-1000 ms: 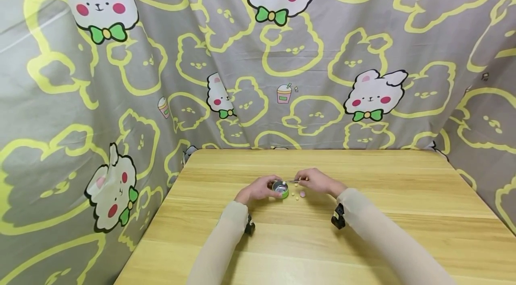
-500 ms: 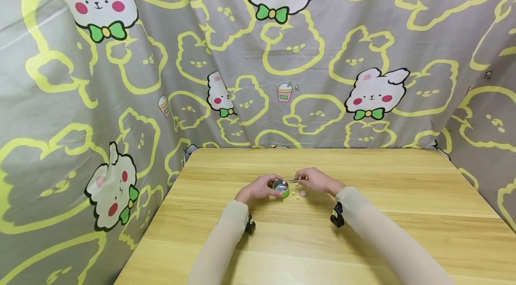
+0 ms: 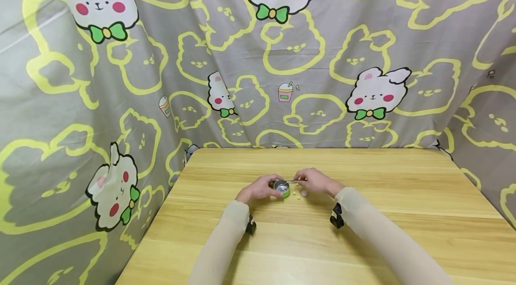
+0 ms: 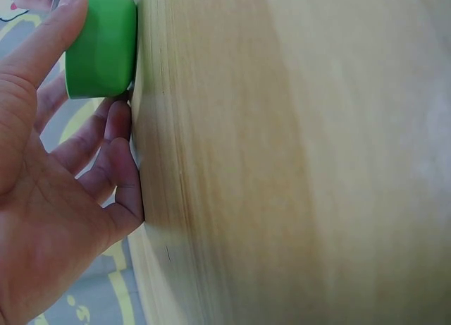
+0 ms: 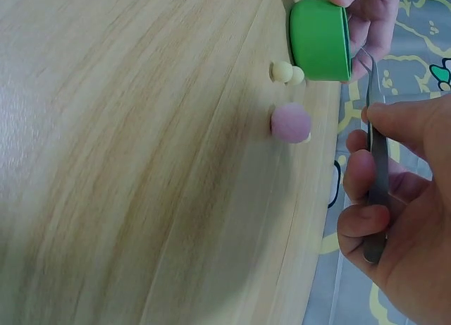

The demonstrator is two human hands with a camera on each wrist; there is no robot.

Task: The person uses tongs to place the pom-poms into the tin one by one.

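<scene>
A small round green container with a silvery inside stands on the table, its side plain green in the left wrist view. My left hand grips it, thumb on the near side and fingers around the far side. Metal tweezers are pinched in my right hand, their tips at the container's opening; whether they hold anything cannot be told. Beside the container lie a pink ball and several small pale yellow balls.
The wooden table reaches back to a grey curtain with yellow outlines and white rabbit prints, which also hangs at the left and right. A black wrist device sits on my right sleeve, another on the left.
The white ball seen at the tweezer tips over the container's rim in the earlier views no longer shows there. Both hands have stayed nearly in place.
</scene>
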